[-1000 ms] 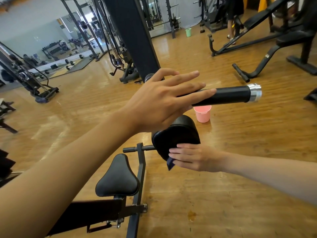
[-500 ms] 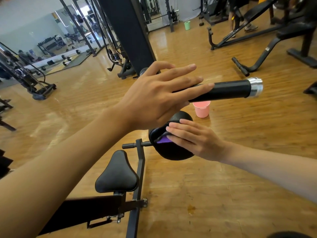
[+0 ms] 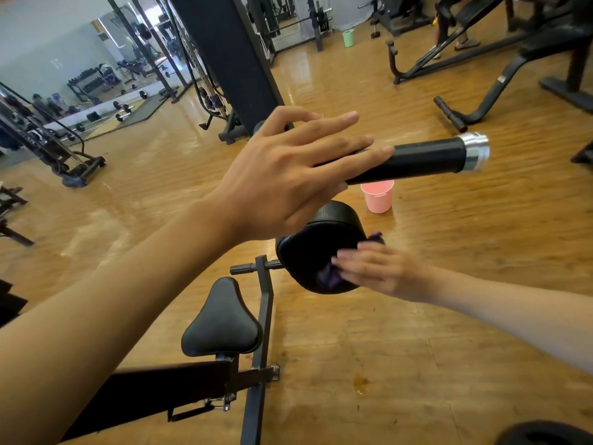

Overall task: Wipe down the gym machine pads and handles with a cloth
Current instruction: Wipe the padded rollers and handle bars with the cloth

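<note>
**A:** What changed over the last second?

**B:** The right hand. It was at the bottom edge of the pad, swept up to the top, and is now back down at about 4 o'clock on the pad's round face. It is blurred, so I'd say it is mid-stroke. The purple cloth has gone round with it.

**A:** And the other one?

**B:** The left hand has stayed put. It lies on the handle with the fingers straight and spread, not curled round it.

**A:** How are the right hand's fingers?

**B:** Through the blur they look straight and close together, pressing the cloth flat against the pad. Some cloth shows at the fingertips, and a scrap sticks out at 12 o'clock of the hand.

**A:** What does that mean for the job?

**B:** My guess is the pad's face has had a full circuit and is nearly finished. There is no cloth on the handle, so that probably still needs wiping, and so may the seat.

**A:** Give me a count.

**B:** Two hands and one cloth. There is one round pad, with one seat at 7 o'clock of it and one chrome-tipped handle at 1 o'clock of it. There are two buckets. The pink bucket stands near the pad at 2 o'clock. The green bucket is well away at 12 o'clock.
</note>
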{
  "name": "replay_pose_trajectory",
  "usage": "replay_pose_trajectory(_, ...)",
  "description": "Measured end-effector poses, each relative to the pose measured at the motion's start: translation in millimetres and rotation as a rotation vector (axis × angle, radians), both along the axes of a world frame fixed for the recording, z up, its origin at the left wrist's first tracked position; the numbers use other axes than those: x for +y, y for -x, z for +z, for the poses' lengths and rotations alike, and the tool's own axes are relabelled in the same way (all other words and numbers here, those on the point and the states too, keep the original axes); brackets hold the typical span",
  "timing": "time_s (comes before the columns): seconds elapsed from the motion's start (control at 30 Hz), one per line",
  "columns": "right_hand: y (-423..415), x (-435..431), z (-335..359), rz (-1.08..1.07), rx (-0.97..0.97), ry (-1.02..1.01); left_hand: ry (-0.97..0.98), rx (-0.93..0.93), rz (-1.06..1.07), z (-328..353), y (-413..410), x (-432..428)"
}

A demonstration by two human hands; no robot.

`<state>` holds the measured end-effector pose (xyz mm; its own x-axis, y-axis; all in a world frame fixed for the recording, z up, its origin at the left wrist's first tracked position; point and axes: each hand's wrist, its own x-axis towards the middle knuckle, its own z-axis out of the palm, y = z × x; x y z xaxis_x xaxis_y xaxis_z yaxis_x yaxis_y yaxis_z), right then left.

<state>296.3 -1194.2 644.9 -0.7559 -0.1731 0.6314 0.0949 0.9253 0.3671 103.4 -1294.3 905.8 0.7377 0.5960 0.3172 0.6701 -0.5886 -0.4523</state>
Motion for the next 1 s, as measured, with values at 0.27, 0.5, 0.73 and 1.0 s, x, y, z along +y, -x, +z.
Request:
replay_pose_trajectory(0.27,37,-12,10,0.113,-0.02,-0.021,-0.001,0.013,0.015,0,6,-2)
replay_pose_trajectory(0.5,41,-24,-53,0.026,-0.348,-0.227,-0.029,0.007,-0.008,-2,10,-4)
replay_pose_trajectory(0.73,96,-47,-22,0.054,-0.165,-0.196,-0.022,-0.002,-0.012,-2,9,-9)
replay_pose_trajectory(1.0,70,-43,-28,0.021,-0.241,-0.212,-0.037,0.006,0.033,-2,-3,1)
